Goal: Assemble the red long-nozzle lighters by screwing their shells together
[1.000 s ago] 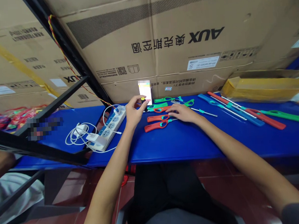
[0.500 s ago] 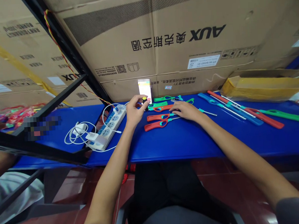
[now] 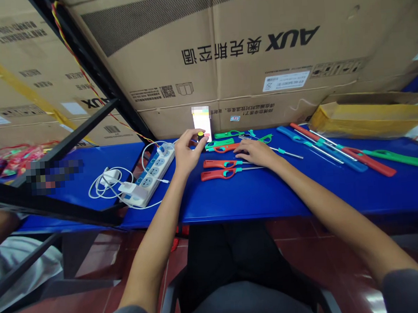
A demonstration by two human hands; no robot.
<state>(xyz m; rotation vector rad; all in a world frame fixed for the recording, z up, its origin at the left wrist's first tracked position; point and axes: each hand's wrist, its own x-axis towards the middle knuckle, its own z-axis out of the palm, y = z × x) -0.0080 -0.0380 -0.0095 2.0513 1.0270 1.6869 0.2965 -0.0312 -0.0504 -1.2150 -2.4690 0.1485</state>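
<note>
My left hand (image 3: 188,149) is closed, thumb and fingertips pinching a small black-and-yellow object (image 3: 200,135) whose lower end is hard to see. Curled fingers of my right hand (image 3: 257,151) reach down over the metal barrels of the lighters; what lies under the fingertips is too small or hidden to name. Between the hands an orange long-nosed lighter (image 3: 226,148) lies beside green lighters (image 3: 220,142). Nearer me are two red lighters, an upper one (image 3: 212,164) and a lower one (image 3: 215,175), barrels pointing right.
A lit phone (image 3: 202,124) leans on the large cardboard box (image 3: 233,90) behind. On the left lie a power strip (image 3: 156,171) and white cables. More lighters (image 3: 334,147) and a yellow-taped carton (image 3: 368,118) sit right. A black frame post (image 3: 95,64) rises left.
My left hand has shifted slightly with the black-and-yellow object. The nearer red lighters have straightened a little below my right hand, whose fingers have moved slightly. The camera view has shifted slightly.
</note>
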